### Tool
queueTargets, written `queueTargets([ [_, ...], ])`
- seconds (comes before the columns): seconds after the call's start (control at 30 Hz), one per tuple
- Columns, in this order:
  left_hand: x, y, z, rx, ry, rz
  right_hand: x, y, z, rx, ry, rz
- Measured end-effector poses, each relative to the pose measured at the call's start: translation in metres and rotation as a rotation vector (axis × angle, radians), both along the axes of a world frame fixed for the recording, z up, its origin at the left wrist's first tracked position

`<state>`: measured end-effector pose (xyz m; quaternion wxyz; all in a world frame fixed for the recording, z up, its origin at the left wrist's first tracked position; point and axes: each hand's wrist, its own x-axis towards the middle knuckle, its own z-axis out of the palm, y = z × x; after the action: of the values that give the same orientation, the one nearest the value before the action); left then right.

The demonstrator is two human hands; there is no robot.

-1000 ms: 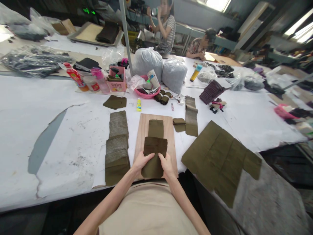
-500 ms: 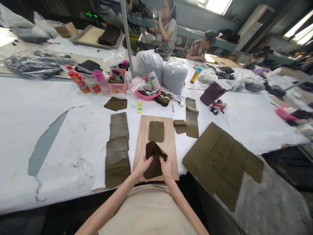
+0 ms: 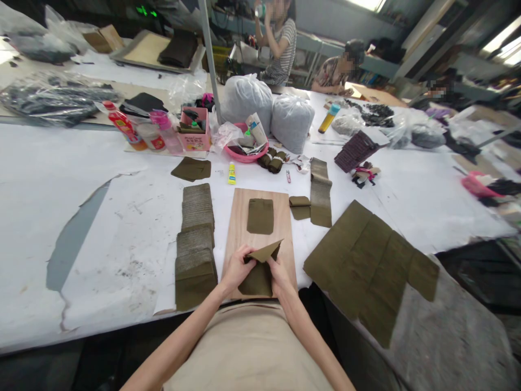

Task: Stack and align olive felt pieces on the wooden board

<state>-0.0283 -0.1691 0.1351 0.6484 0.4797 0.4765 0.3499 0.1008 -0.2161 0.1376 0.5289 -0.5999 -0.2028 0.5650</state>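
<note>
Between my two hands is an olive-green fabric piece [image 3: 257,279], its upper edge bent over into a pointed flap. My left hand [image 3: 239,267] pinches it at the left of the fold, fingers closed. On the right side my right hand [image 3: 280,276] grips the same fabric piece, thumb near the fold. Beneath lies a wooden board [image 3: 238,222], and farther up on it a flat olive rectangle of fabric [image 3: 260,216]. Left of the board are overlapping stacks of olive fabric pieces [image 3: 196,255]. A small folded olive piece [image 3: 300,208] and a fabric strip [image 3: 321,190] lie to the right.
Large olive fabric panels [image 3: 358,266] cover a grey surface at the right. Behind the board are a yellow tube [image 3: 232,174], a pink basin [image 3: 246,157], filled white bags [image 3: 291,127] and a red-capped bottle [image 3: 122,125]. Two people sit or stand farther back, with another partly visible at right.
The top edge of the fabric piece in my hands has been turned down into a pointed flap. My left hand has shifted slightly up along it.
</note>
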Motion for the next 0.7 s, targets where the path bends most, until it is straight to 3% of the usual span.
queueTargets([
  [0.13,-0.0018,-0.0005,-0.0003,-0.392,-0.157,-0.005,-0.0009,0.0001,-0.0024,0.08,-0.278,-0.057],
  [0.17,-0.0015,-0.0009,-0.0017,-0.426,-0.181,0.009,-0.001,0.0003,-0.0026,0.096,-0.336,-0.062],
  [0.23,0.0001,-0.0014,-0.0044,-0.34,-0.15,0.04,-0.0008,0.0009,-0.0025,0.078,-0.271,-0.038],
  [0.33,0.0016,-0.0007,-0.0058,-0.138,-0.068,0.041,-0.0003,0.0022,-0.0026,-0.03,0.041,0.009],
  [0.4,-0.0001,-0.0004,-0.0048,-0.19,-0.095,0.017,-0.0008,0.0035,-0.0041,-0.052,0.081,-0.019],
  [0.53,-0.0065,-0.0023,-0.0038,-0.434,-0.146,-0.04,-0.003,0.0066,-0.0082,0.056,-0.206,-0.077],
  [0.6,-0.0075,-0.0036,-0.005,-0.389,-0.133,0.001,-0.0038,0.0073,-0.0088,0.038,-0.194,-0.055],
  [0.7,-0.0049,-0.0029,-0.0061,-0.263,-0.111,0.031,-0.0046,0.0067,-0.0083,-0.066,0.006,-0.029],
])
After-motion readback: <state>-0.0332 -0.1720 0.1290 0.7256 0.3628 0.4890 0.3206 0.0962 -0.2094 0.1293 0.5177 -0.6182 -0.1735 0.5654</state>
